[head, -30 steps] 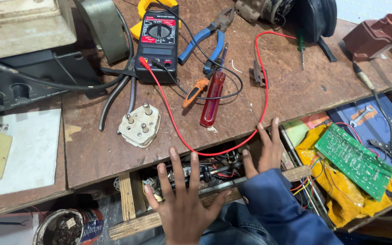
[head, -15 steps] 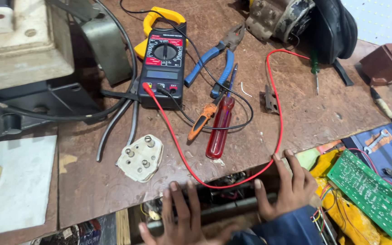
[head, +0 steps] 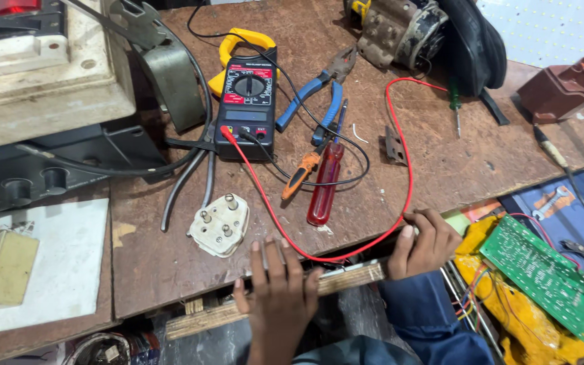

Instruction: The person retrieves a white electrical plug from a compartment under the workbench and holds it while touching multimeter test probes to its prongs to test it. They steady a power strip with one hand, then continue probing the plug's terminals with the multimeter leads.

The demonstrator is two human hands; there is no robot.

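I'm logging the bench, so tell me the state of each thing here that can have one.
Clamp meter: lying flat, red and black leads plugged in.
Three-pin plug: pins up, unplugged.
Blue pliers: jaws shut.
Red screwdriver: lying flat.
Left hand: fingers spread on bench edge.
Right hand: curled at red lead.

Both arms reach in from the bottom. Left hand [head: 278, 287] lies flat, palm down, fingers stretched forward; right hand [head: 426, 245] sits curled, blue sleeve behind it.
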